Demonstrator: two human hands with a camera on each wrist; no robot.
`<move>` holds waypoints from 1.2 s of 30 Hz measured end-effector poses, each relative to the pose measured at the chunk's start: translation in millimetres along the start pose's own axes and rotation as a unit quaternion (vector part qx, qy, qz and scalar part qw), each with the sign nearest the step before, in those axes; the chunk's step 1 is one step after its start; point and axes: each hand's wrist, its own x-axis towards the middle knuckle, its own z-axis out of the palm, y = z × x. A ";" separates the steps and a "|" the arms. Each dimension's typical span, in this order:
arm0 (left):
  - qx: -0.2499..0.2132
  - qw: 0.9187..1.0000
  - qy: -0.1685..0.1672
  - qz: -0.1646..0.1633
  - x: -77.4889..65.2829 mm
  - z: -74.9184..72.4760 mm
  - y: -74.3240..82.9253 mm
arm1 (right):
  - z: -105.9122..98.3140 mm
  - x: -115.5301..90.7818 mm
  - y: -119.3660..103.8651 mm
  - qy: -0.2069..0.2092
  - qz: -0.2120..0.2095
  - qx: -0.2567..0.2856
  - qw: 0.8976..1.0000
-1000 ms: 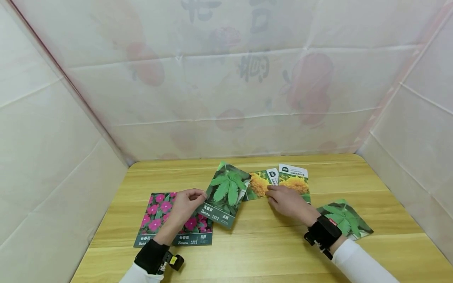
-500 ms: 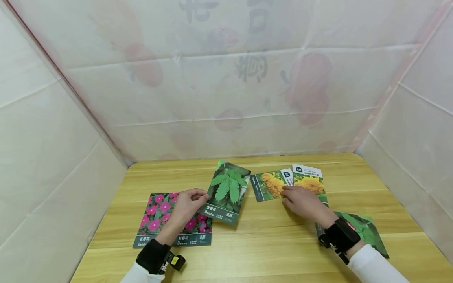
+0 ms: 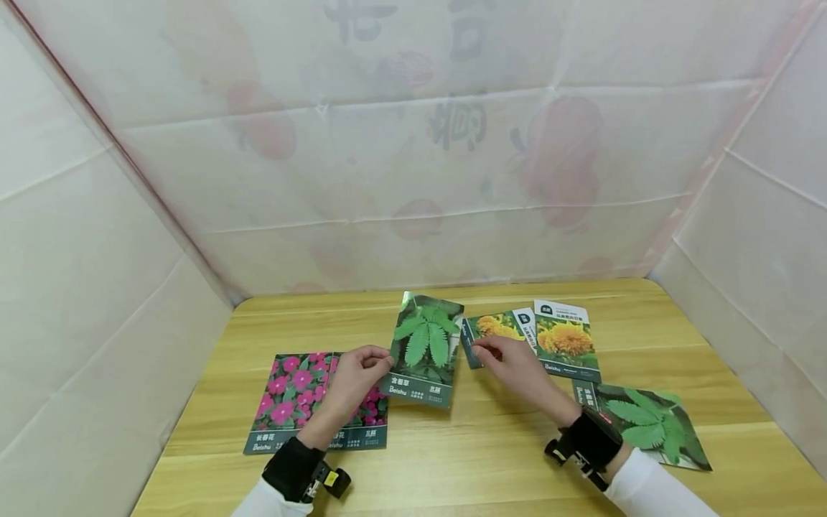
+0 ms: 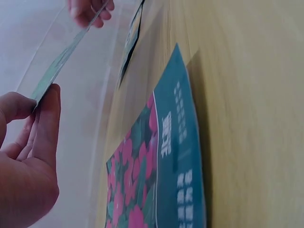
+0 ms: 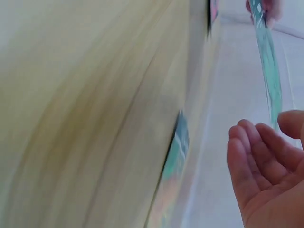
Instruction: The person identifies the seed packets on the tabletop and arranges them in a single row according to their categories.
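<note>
My left hand (image 3: 358,380) pinches the left edge of a seed packet with a green fern-like leaf (image 3: 423,345), between thumb and fingers. The packet is raised and tilted above the table; in the left wrist view it shows nearly edge-on (image 4: 59,61). Just right of it is my right hand (image 3: 517,370), its fingers loosely bent and the thumb apart from them. In the right wrist view, the held packet's near end (image 5: 273,102) lies close by the thumb. Behind the right hand, a yellow-flower packet (image 3: 494,327) lies on the table, partly hidden by that hand.
Two pink-flower packets (image 3: 291,391) lie side by side at the left, partly under the left hand and forearm. A second yellow-flower packet (image 3: 565,341) lies upright at the back right. Another green-leaf packet (image 3: 652,424) lies near the right wrist. Pale cloth walls (image 3: 413,179) enclose the wooden table (image 3: 478,467).
My right hand slid the yellow-flower packets rightward, then left them and moved back left to the held packet. The right-hand green-leaf packet also shifted right. The left hand moved slightly right with its packet.
</note>
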 end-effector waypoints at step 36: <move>-0.092 0.996 -0.016 0.001 0.9 -10.6 -3.4 | 20.0 12.1 -8.9 -0.044 0.148 0.264 0.952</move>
